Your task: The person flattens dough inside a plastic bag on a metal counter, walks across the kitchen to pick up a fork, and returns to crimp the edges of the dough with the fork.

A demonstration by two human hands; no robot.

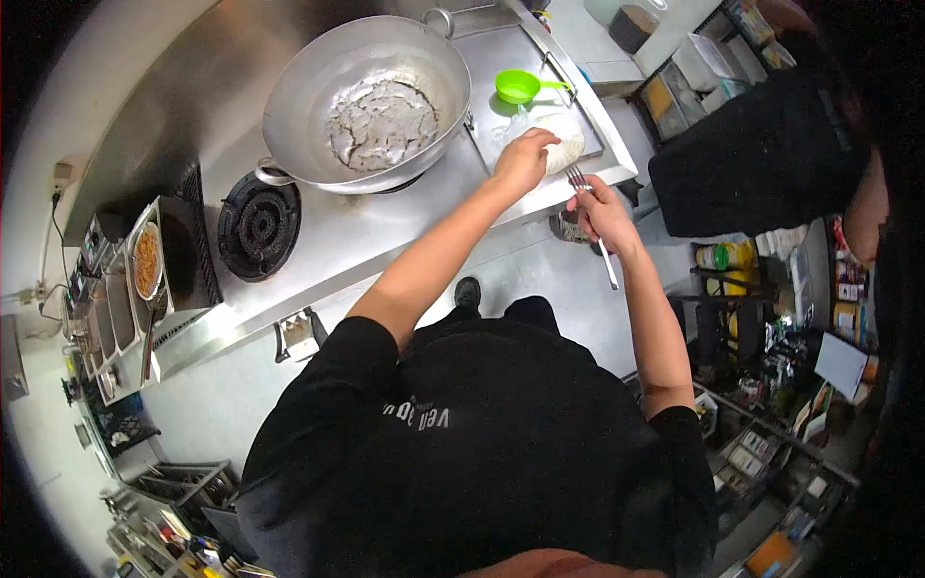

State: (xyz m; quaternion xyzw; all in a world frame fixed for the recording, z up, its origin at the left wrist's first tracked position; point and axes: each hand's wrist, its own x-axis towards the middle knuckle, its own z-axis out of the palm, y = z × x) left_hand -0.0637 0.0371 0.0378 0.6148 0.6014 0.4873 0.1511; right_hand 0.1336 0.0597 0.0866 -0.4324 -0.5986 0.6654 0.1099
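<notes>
My left hand is at a round white item, perhaps a bag or bowl of pale powder, near the counter's right corner. Its fingers are bent over the left side of it, and whether they pinch anything is hidden. In my right hand is a metal fork, tines up, just below the white item. Crumpled clear plastic lies beside my left hand. Behind it sits a green ladle-like cup with its handle to the right.
A large metal wok with a whitish, cracked layer inside stands on the steel counter. A black burner is to its left, with a tray of orange-brown food farther left. Another person in black stands at right.
</notes>
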